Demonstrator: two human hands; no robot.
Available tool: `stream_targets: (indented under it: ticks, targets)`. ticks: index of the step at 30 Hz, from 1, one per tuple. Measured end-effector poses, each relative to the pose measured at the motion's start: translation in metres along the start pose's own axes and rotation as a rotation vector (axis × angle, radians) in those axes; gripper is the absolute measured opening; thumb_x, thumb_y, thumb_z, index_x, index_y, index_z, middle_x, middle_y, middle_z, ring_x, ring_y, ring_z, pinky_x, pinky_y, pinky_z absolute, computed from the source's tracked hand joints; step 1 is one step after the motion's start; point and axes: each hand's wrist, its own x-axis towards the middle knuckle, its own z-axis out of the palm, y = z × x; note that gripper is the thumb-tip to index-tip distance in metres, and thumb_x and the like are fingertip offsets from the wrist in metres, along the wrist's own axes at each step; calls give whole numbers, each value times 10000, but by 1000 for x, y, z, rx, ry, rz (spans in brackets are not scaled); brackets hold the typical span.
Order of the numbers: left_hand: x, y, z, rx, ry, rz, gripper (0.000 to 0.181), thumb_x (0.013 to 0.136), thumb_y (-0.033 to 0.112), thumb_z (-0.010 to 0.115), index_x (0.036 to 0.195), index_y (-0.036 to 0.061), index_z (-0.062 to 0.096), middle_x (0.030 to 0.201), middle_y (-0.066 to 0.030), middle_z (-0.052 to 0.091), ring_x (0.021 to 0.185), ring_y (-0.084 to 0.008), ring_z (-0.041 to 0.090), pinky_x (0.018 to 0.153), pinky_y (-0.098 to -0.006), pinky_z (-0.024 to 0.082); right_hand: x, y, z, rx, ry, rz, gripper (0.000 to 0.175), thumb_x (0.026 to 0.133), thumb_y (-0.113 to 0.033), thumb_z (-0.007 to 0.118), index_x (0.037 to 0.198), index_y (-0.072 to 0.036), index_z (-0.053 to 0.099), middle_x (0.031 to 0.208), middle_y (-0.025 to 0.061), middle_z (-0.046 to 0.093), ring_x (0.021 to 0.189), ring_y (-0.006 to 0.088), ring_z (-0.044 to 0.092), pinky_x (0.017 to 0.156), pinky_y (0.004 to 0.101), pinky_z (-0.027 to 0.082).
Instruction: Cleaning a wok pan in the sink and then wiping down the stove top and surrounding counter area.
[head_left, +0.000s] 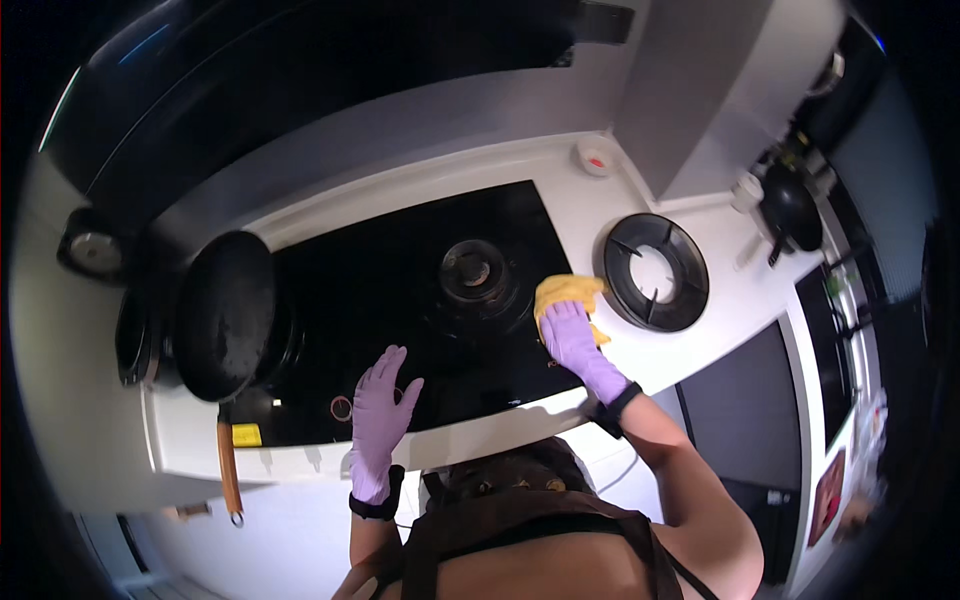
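A lilac glove covers my right hand (572, 339), which lies over a folded yellow cloth (564, 289) and presses it against the right edge of the black glass gas hob (375, 300). Part of the cloth spreads past that edge onto the white countertop (667, 367). My left hand (382, 409), gloved the same way, holds nothing; its fingers point away from me above the hob's front strip, beside a round control knob (341, 409). Whether it touches the glass is unclear. The right burner (474, 271) has no pan support on it, and brownish marks show on its cap.
A black round pan support (691, 262) rests on the counter right of the cloth. At the hob's left sits a black frying pan (225, 322), its wooden handle (229, 469) jutting past the front edge. A small bowl (596, 156) stands in the back corner; another black pan (791, 206) is far right.
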Motion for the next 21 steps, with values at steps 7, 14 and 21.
stream_targets:
  ticks: [7, 14, 21]
  targets:
    - [18, 76, 37, 132, 148, 15, 412, 795, 179, 655, 1167, 35, 549, 1182, -166, 566, 1087, -313, 542, 967, -403, 394, 79, 16, 13, 79, 161, 206, 257, 876, -240, 436, 884, -31, 586, 933, 136, 582, 942, 289, 519, 872, 442, 357]
    - [87, 155, 128, -291, -79, -155, 425, 772, 329, 669, 1049, 20, 578, 1046, -159, 605, 961, -291, 596, 841, -336, 466, -35, -8, -14, 305, 50, -134, 308, 841, -205, 491, 1051, 9, 559, 1072, 203, 544, 1119, 362, 457, 1048, 462, 263]
    - [159, 190, 246, -821, -550, -617, 471, 844, 416, 605, 1084, 18, 528, 1031, -108, 615, 916, -205, 612, 831, -335, 481, -104, 40, -65, 442, -200, -115, 345, 806, -174, 507, 1109, -13, 540, 1146, 195, 507, 1161, 359, 418, 1057, 465, 244]
